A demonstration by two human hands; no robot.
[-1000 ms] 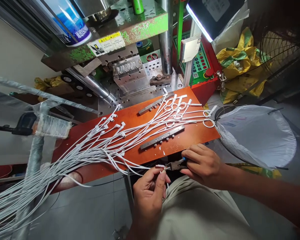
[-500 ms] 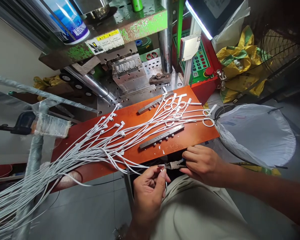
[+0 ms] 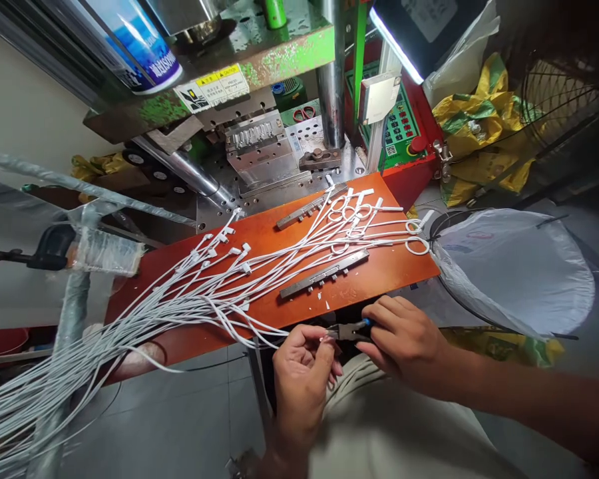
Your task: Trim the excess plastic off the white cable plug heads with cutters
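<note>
My left hand [image 3: 304, 366] is closed in a pinch on a white cable end at the front of the orange board [image 3: 379, 279]. The small tip is mostly hidden by the fingers. My right hand [image 3: 404, 332] grips a pair of pliers or cutters [image 3: 348, 330] with blue handles, their jaws at my left fingertips. A large bundle of white cables [image 3: 164, 313] crosses the board, some with angled plugs at their ends. On the right, other cables end in loops [image 3: 418, 245]. Two metal bars with small pegs, one near [image 3: 324, 274] and one farther back [image 3: 309, 206], lie among the cables.
Behind the board stands a press with a metal mould block [image 3: 257, 153]. A red machine box with a green control panel [image 3: 399, 130] is to its right. A bin with a white liner [image 3: 519, 266] stands at the right, and a clamped, wrapped post [image 3: 74, 313] at the left.
My left hand has shifted slightly right and up. The pliers have turned a little and their jaws sit closer over the fingertips. The view has moved slightly.
</note>
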